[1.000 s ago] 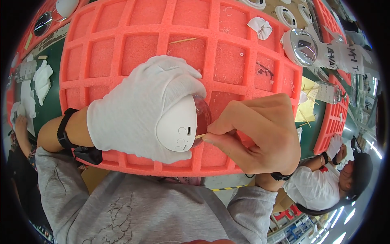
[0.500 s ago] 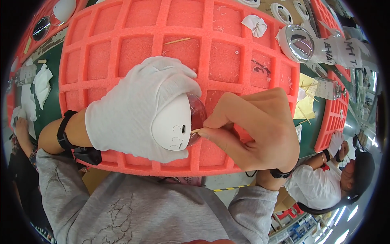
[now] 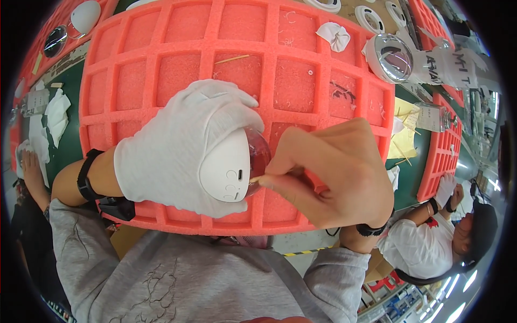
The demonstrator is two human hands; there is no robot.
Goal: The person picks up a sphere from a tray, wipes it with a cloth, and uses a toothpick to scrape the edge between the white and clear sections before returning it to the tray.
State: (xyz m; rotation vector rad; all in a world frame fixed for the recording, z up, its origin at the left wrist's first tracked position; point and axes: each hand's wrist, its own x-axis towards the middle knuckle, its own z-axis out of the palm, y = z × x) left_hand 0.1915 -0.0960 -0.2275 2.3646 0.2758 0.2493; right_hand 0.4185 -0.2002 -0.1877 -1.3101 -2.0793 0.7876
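So compared with a second back, not much has moved, it's more of a tightening-up. The left hand (image 3: 177, 153), in a white glove, is still wrapped round the white rounded gadget (image 3: 226, 172) with its fingers clamped on the shell, and it has turned the thing a touch so the little slot and the small holes on its side show more plainly now. The right hand (image 3: 334, 172), bare, has its fingers pinched together on a thin wooden stick (image 3: 257, 179), and the tip has crept in until it sits right at the seam where the white shell meets the clear reddish dome (image 3: 259, 156). My read is that the poking or cleaning along that edge is in full swing, not starting or wrapping up.

The gadget is held just above the orange foam tray (image 3: 301, 86), near its front edge.

Counts, as far as I can see: one gadget in hand, one stick in hand, one more stick (image 3: 231, 58) lying in a tray pocket, one crumpled white wipe (image 3: 334, 35) in another pocket, and one shiny round dome piece (image 3: 389, 57) off the right side. A second orange tray (image 3: 444, 156) sits to the right, where another person's gloved hand (image 3: 446, 188) rests.
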